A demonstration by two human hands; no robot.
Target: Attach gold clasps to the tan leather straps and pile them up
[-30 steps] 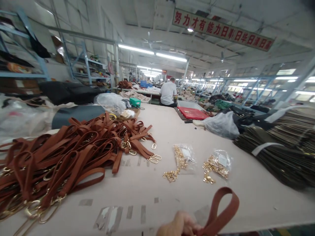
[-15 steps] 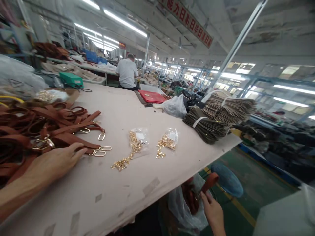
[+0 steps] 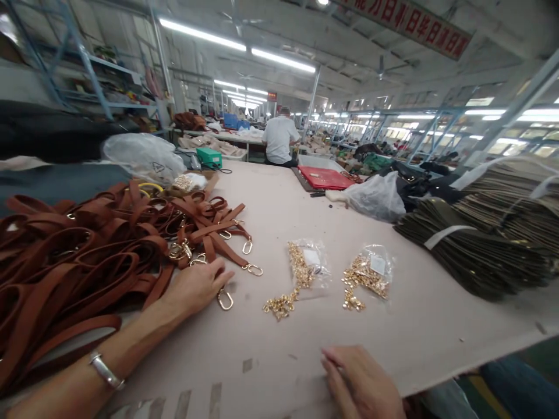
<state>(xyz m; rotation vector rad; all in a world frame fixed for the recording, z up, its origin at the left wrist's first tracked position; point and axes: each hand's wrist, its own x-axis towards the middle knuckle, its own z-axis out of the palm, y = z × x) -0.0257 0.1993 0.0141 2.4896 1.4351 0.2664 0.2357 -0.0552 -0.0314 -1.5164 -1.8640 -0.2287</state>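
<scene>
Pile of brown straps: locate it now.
In the head view, the pile of brown straps lies at left on the table, beside the left hand, left of the nearer bag of gold pieces.

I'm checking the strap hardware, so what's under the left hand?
A gold oval ring shows at the edge of the left hand, with brown straps alongside. Whatever lies directly underneath is covered.

Bright ceiling tube lights (image 3: 283, 60) above blue metal racks (image 3: 92, 74).

High right of the green box (image 3: 208, 157), the banner (image 3: 406, 22) flashes "力日…日毕日" (others blur!); left of the box, a plastic bag (image 3: 142, 154) bears a triangle mark (image 3: 159, 167).
</scene>
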